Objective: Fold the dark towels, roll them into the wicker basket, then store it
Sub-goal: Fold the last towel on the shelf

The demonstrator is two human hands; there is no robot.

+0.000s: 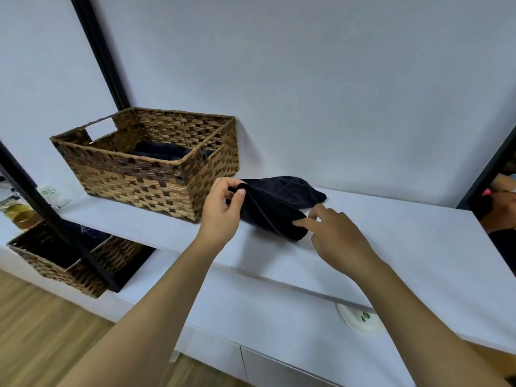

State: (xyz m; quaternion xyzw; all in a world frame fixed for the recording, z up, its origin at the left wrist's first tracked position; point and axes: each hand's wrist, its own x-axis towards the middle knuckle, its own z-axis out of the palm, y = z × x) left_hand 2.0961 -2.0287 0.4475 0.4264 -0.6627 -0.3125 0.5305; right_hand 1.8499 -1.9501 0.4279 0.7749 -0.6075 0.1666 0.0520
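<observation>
While pinching the upper left edge of a dark towel (275,206) between thumb and curled fingers, left hand (223,210) raised just off the white desk (391,241); right hand (335,233) lower, index finger and thumb closed on the towel's near right corner, other fingers loosely bent. Towel bunched and partly lifted between the two hands, far end draped flat on the desk near the wall, just right of the wicker basket (145,174) and not quite touching it. Long axis running from the lifted near-left edge back toward the far right, ridged folds slanting down toward the right hand.

Judged mid-fold: cloth gathered, not yet squared or rolled. Next move likely to call for pulling the two held points apart to flatten the creases, then laying edges together before rolling toward the basket.

Inside the basket, another dark towel (162,152) already lying low against the bottom. Below the desk's left end, a second wicker basket (69,263) on a lower shelf; a paper plate (358,319) showing under the desk edge at right.
</observation>
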